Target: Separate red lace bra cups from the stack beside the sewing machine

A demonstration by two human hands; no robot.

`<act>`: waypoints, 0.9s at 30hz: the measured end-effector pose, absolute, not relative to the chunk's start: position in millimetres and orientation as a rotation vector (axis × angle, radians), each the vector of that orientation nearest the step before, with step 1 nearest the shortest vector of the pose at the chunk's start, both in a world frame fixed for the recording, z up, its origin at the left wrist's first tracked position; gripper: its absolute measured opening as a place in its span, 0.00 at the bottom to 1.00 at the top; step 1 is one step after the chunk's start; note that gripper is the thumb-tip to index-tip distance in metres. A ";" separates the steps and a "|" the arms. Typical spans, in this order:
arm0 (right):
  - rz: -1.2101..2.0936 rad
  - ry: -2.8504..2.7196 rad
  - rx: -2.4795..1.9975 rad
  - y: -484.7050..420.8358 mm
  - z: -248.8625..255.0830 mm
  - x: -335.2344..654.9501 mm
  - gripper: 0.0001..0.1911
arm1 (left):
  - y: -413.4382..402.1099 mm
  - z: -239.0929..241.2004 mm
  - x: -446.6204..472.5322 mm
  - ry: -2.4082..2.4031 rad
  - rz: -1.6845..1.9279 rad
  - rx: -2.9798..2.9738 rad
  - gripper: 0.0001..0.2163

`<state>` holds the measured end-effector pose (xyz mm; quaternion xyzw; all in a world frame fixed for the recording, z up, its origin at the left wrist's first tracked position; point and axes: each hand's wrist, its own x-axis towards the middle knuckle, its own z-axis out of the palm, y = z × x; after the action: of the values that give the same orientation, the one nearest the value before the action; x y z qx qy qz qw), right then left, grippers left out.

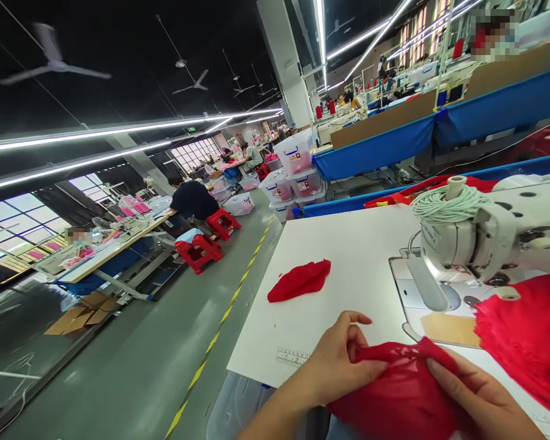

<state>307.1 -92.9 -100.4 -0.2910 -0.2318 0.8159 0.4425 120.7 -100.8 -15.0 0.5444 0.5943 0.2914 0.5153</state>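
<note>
Both hands gripped a piece of sheer red fabric (394, 391) at the near edge of the white sewing table (348, 256): the left hand (337, 360) pinched its top edge, the right hand (476, 397) clasped its other side. A folded red piece (300, 281) lay apart on the table, left of the sewing machine (486, 235).

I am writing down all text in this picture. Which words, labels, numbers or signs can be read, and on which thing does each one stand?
No text can be read for certain.
Sewing machine: dark lettering on its head, too blurred to read.
White table: a printed ruler scale near the left hand, numbers too small.
Storage bins: red and white labels, too small.
Red fabric, held by both hands: no text.
</note>
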 end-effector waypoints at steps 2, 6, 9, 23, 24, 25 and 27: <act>2.009 -0.617 -0.706 -87.4 -103.0 312.4 0.14 | -90.7 -18.2 116.1 1.345 0.544 1.159 0.26; 2.054 -0.627 -0.672 -81.5 -97.7 313.5 0.14 | -74.2 -27.4 125.1 1.158 0.553 0.991 0.27; 2.041 -0.539 -0.643 -76.5 -86.3 314.5 0.14 | -62.0 -33.3 137.4 1.171 0.679 0.914 0.24; 1.867 -0.644 -0.634 -67.6 -82.2 319.6 0.14 | -29.9 -35.6 141.9 1.126 0.715 0.948 0.18; 1.874 -0.639 -0.621 -67.3 -81.8 319.3 0.13 | -31.6 -35.2 142.9 1.118 0.712 0.946 0.18; 1.874 -0.622 -0.615 -67.0 -82.0 319.2 0.12 | -33.5 -34.9 143.5 1.102 0.699 0.945 0.19; 1.856 -0.565 -0.623 -66.0 -84.4 319.5 0.11 | -38.2 -34.5 142.8 1.050 0.639 0.947 0.21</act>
<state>319.5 -66.0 -84.4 -0.2603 -0.2359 0.7757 0.5243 142.8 -38.2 -34.5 0.4275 0.4739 0.2884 0.7138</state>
